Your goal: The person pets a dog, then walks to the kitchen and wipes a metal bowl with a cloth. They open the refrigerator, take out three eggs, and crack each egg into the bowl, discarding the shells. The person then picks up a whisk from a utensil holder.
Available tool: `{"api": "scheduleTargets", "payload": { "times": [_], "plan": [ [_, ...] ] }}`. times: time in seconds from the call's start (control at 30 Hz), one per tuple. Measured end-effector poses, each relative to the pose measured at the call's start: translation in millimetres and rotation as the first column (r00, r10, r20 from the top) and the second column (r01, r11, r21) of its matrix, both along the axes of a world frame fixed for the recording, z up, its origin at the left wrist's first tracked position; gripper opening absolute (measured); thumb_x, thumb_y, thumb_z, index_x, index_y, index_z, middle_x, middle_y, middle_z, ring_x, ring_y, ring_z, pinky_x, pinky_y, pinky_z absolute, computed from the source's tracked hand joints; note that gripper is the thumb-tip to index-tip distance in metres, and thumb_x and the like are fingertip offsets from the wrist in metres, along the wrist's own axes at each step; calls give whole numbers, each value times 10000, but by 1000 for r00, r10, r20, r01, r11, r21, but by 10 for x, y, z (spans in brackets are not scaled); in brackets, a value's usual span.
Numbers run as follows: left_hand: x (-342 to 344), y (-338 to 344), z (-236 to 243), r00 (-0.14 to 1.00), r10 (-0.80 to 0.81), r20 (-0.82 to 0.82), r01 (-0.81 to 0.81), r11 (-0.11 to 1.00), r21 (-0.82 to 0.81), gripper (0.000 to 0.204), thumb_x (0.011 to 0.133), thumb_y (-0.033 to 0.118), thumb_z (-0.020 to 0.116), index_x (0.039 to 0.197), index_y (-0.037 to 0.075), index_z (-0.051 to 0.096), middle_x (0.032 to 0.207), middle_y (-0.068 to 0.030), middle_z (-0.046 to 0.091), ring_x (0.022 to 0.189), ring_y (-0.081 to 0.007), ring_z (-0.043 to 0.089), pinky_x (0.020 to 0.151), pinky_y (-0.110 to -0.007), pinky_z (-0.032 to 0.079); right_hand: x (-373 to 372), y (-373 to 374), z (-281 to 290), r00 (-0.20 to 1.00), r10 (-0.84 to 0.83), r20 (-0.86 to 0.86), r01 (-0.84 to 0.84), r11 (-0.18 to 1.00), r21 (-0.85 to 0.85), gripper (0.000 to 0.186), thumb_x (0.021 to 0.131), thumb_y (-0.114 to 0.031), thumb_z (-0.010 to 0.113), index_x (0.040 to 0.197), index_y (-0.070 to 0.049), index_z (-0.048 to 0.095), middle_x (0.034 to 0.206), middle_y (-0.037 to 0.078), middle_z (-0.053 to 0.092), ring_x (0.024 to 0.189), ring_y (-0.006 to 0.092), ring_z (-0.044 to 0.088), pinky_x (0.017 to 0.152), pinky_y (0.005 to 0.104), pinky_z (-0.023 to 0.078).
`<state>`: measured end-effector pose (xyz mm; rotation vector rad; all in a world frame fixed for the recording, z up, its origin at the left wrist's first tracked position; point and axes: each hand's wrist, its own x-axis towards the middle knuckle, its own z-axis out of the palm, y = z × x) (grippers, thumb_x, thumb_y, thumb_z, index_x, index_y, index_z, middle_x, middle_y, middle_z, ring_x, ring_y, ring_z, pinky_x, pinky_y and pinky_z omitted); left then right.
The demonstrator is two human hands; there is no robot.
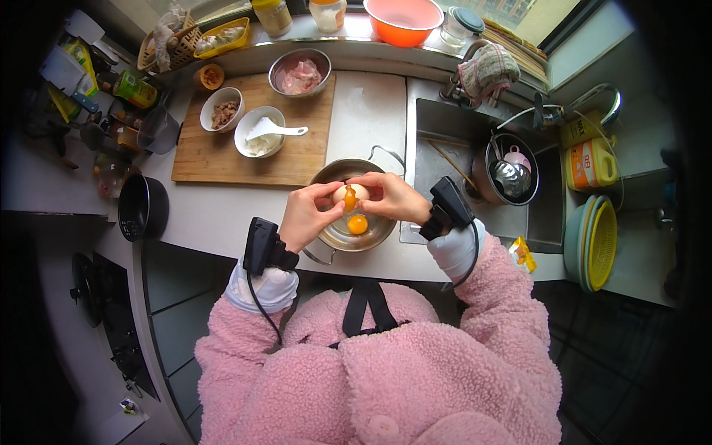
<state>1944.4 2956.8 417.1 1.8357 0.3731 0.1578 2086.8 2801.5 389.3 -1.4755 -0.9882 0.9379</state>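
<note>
Cracked egg held between both grips, long axis running hand to hand, shell parting at the middle, yolk sliding out on the left side. Left hand and right hand each closed on a half, equally near. Directly below: steel pot on counter, one yolk already inside.

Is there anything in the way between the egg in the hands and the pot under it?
Nothing visible. Both hands, left hand and right hand, hold the cracked egg right above the open metal pot. A yolk hangs from the shell, and another yolk already lies in the pot. No lid or tool sits between.
</note>
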Motion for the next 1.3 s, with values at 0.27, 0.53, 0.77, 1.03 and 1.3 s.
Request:
{"api": "scheduleTargets", "payload": {
  "times": [0.27, 0.53, 0.77, 1.03, 1.3],
  "plan": [
    [2, 139, -8, 983, -171, -72, 179, 977, 116, 360, 781, 35, 685, 1133, -8, 623, 1060, -113, 662, 928, -175, 656, 793, -262, 520, 114, -77, 104, 941, 143, 306, -112, 987, -117, 506, 712, -55, 642, 1205, 16, 555, 1064, 130, 577, 943, 211, 611, 827, 289, 511],
    [29, 152, -19, 971, -221, -89, 233, 798, 556, 324, 727, 175, 725, 1028, 70, 668, 903, -82, 668, 822, -246, 638, 821, -396, 441, -52, -151, 331, 754, 50, 655, 110, 973, -201, 514, 725, -80, 646, 1207, 1, 489, 1118, 164, 542, 999, 335, 565, 856, 362, 486],
    [52, 92, 195, 967, -173, -189, 256, 662, 705, 294, 752, 249, 717, 1025, 150, 666, 932, -15, 655, 908, -201, 613, 980, -552, 298, -218, -235, 482, 735, -260, 626, 255, 962, 99, 416, 727, -78, 665, 1109, -34, 506, 1062, 137, 554, 966, 328, 578, 828, 389, 493],
    [45, 102, 244, 922, -211, -326, 386, 594, 706, 274, 758, 249, 707, 1013, 158, 663, 943, -15, 656, 955, -209, 599, 981, -598, 277, -221, -264, 388, 718, -116, 687, 236, 968, -82, 371, 742, -81, 670, 1092, -41, 553, 1019, 133, 600, 922, 340, 595, 806, 385, 496],
    [-35, 65, 116, 943, -220, -251, 333, 633, 699, 297, 777, 237, 696, 1061, 170, 639, 1000, 8, 650, 1036, -186, 569, 1011, -636, 247, -226, -224, 375, 584, -46, 811, 230, 967, -111, 364, 735, -160, 697, 1082, -105, 601, 1003, 60, 633, 965, 255, 564, 822, 359, 450]
  ]
}}
